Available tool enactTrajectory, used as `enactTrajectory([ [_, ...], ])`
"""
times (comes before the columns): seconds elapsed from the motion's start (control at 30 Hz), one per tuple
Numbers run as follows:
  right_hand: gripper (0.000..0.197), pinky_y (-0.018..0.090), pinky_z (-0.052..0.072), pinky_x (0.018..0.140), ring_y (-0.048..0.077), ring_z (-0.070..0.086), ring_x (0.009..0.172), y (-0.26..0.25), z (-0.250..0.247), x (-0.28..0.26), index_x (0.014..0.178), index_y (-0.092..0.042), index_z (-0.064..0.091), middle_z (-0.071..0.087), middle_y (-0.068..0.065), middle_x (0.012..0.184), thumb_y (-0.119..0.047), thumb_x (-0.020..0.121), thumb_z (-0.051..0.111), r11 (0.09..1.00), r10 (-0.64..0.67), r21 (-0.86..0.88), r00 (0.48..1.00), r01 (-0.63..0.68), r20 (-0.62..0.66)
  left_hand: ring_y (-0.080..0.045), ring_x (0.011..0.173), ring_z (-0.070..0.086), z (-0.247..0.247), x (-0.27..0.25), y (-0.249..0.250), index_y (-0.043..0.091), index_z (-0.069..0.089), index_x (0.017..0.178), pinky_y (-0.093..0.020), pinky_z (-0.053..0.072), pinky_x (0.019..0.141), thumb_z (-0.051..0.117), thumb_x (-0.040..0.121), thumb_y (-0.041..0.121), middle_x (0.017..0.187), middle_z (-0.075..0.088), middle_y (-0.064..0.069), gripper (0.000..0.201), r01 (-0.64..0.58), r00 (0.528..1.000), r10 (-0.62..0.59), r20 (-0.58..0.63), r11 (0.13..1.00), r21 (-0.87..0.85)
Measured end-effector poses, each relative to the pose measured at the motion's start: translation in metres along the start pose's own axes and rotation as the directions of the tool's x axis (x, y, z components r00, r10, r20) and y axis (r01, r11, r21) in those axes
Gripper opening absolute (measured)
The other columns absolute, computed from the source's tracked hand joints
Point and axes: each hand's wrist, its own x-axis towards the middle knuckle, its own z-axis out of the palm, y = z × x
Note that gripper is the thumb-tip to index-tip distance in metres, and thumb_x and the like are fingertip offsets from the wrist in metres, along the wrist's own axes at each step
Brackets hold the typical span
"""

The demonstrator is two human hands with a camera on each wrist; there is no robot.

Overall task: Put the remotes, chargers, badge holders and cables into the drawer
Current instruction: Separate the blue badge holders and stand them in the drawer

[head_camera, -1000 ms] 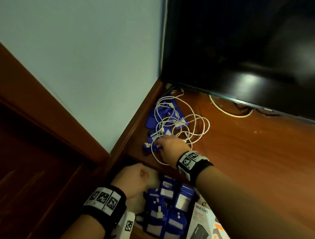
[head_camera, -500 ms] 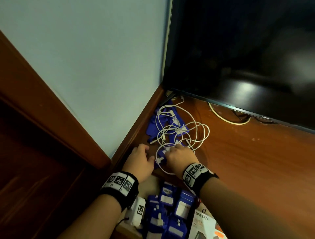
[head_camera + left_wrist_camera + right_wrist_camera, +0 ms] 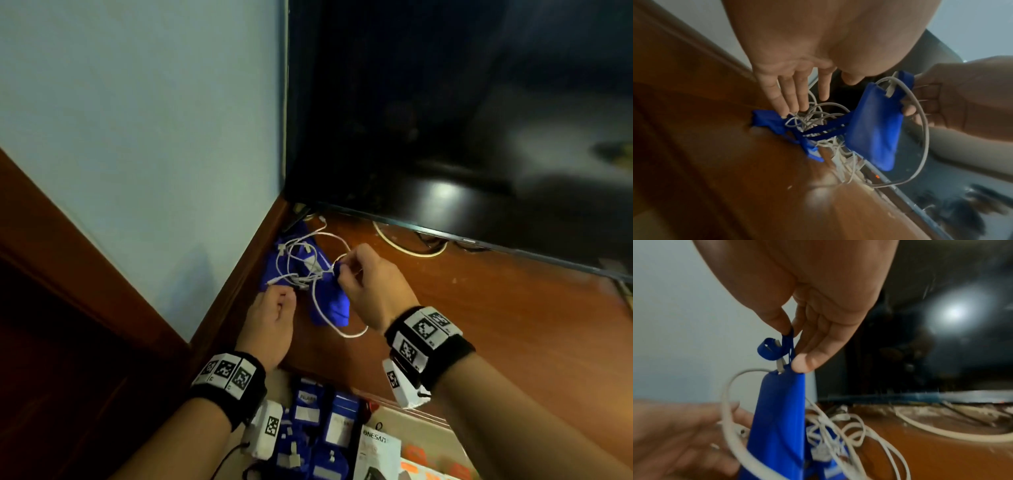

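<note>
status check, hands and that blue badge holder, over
Right hand pinches the blue badge holder by its strap, lifted. Left hand open, fingers on the white cables. Cable looped round holder, tangled.

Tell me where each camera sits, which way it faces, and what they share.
Head: worn high, looks down at the desk corner; both forearms and hands show.
Left wrist: looks along the left hand at the white cables; palm and straight fingers show.
Right wrist: looks along the right hand toward the TV; fingers pinch a strap.
All share the lifted blue badge holder.
</note>
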Motion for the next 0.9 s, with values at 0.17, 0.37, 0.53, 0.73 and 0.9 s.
enactTrajectory([
  [0.17, 0.003, 0.030, 0.054, 0.063, 0.010, 0.064, 0.067, -0.018, -0.037, 0.003, 0.101, -0.032, 0.061, 0.068, -0.010, 0.081, -0.034, 0.099, 0.059, 0.999, -0.024, -0.031, 0.998, 0.022, -0.051, -0.007, 0.119, 0.057, -0.004, -0.003, 0.036, 0.033, 0.054, 0.133, -0.023, 0.047, 0.099, 0.052, 0.104, 0.044, 0.129, 0.055, 0.010, 0.031, -0.080, 0.995, 0.087, 0.039, 0.986, -0.149],
  [0.37, 0.004, 0.027, 0.053, 0.066, 0.008, 0.065, 0.073, -0.029, -0.058, -0.003, 0.099, -0.032, 0.063, 0.069, -0.011, 0.083, -0.034, 0.099, 0.059, 0.998, -0.022, -0.052, 0.997, 0.019, -0.072, -0.008, 0.091, 0.071, 0.008, -0.013, 0.072, 0.029, 0.058, 0.119, -0.030, 0.055, 0.087, 0.070, 0.095, 0.044, 0.096, 0.075, 0.003, 0.030, -0.047, 0.972, 0.111, 0.207, 0.956, -0.291],
  [0.53, 0.007, 0.020, 0.045, 0.056, 0.006, 0.061, 0.066, -0.030, -0.078, -0.012, 0.093, -0.028, 0.058, 0.067, -0.007, 0.077, -0.032, 0.099, 0.058, 0.996, 0.073, 0.059, 0.982, -0.064, -0.175, -0.020, 0.075, 0.072, 0.011, 0.003, 0.061, 0.028, 0.069, 0.095, -0.044, 0.059, 0.080, 0.071, 0.096, 0.042, 0.086, 0.077, -0.004, 0.014, -0.045, 0.988, 0.093, 0.119, 0.933, -0.358],
  [0.73, 0.009, 0.049, 0.061, 0.066, 0.016, 0.071, 0.066, -0.039, -0.106, -0.017, 0.092, -0.031, 0.053, 0.073, 0.002, 0.078, -0.035, 0.100, 0.052, 0.971, 0.124, 0.233, 0.957, -0.062, -0.263, -0.023, 0.069, 0.073, 0.006, 0.038, 0.038, 0.025, 0.071, 0.096, -0.051, 0.063, 0.077, 0.067, 0.098, 0.036, 0.078, 0.076, -0.001, 0.011, 0.029, 0.999, -0.025, 0.031, 0.989, -0.148],
  [0.9, 0.009, 0.052, 0.062, 0.068, 0.022, 0.074, 0.065, -0.068, -0.140, -0.024, 0.098, -0.021, 0.051, 0.076, 0.006, 0.075, -0.027, 0.104, 0.049, 0.932, 0.122, 0.363, 0.929, 0.014, -0.349, -0.022, 0.082, 0.070, -0.002, 0.054, 0.038, 0.018, 0.072, 0.109, -0.031, 0.053, 0.081, 0.063, 0.100, 0.034, 0.092, 0.074, -0.001, 0.020, 0.035, 0.999, -0.036, 0.007, 0.988, 0.147],
])
